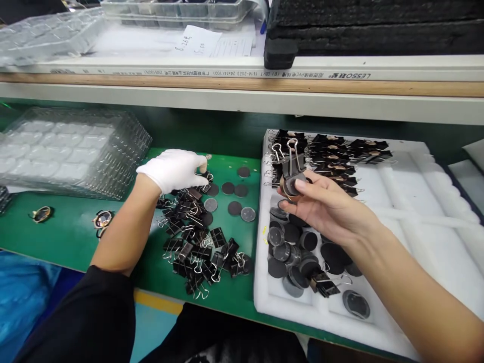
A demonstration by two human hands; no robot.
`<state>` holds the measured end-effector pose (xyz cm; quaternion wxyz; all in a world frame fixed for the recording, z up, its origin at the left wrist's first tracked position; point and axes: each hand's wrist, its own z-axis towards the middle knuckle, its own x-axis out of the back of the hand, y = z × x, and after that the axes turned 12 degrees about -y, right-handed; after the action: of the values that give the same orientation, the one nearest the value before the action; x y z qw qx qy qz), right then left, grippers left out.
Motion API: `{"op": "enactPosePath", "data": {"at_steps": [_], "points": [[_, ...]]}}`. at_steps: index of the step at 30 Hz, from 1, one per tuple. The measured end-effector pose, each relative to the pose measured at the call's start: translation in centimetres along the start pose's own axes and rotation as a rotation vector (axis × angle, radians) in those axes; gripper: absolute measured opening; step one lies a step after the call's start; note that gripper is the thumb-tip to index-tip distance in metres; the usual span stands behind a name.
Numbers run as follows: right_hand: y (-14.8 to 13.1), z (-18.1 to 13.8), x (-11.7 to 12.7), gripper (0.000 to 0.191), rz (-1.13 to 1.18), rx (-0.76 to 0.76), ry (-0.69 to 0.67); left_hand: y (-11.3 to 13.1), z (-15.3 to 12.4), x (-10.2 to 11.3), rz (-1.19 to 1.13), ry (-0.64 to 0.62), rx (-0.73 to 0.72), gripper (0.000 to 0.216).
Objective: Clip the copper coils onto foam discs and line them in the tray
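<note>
My left hand (174, 170), in a white glove, reaches over a heap of black binder clips (196, 237) on the green bench, fingertips pinched at the heap's far edge; what they pinch is too small to make out. My bare right hand (325, 204) hovers above the white foam tray (416, 201), closed on a black binder clip (292, 164) clamped onto a round disc, silver handles pointing up. Below it in the tray lie several dark round discs (298, 247). Rows of clipped pieces (333, 154) fill the tray's far end.
Loose dark discs (234, 194) lie on the green mat beyond the clips. Stacked clear plastic trays (71, 151) stand at the left, with two small ring-shaped parts (102, 219) near them. A shelf above carries more clear trays, papers and black foam (280, 53).
</note>
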<state>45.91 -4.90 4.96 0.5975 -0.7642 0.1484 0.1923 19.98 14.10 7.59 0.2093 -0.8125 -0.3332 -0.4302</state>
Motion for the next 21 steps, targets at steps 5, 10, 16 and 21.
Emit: {"op": "enactPosePath", "data": {"at_steps": [5, 10, 16, 21], "points": [[0.3, 0.0, -0.2, 0.021, 0.07, -0.009, -0.019, 1.1, 0.8, -0.7, -0.007, -0.018, -0.028, 0.04], [0.3, -0.1, 0.0, 0.025, 0.046, -0.049, -0.061, 1.9, 1.0, -0.8, -0.034, -0.02, -0.073, 0.045], [0.5, 0.0, -0.2, 0.028, 0.017, -0.08, -0.076, 2.9, 1.2, -0.7, 0.068, -0.001, 0.013, 0.058], [0.5, 0.0, -0.1, 0.026, 0.024, -0.083, -0.061, 3.6, 0.7, -0.4, 0.064, -0.059, 0.079, 0.049]]}}
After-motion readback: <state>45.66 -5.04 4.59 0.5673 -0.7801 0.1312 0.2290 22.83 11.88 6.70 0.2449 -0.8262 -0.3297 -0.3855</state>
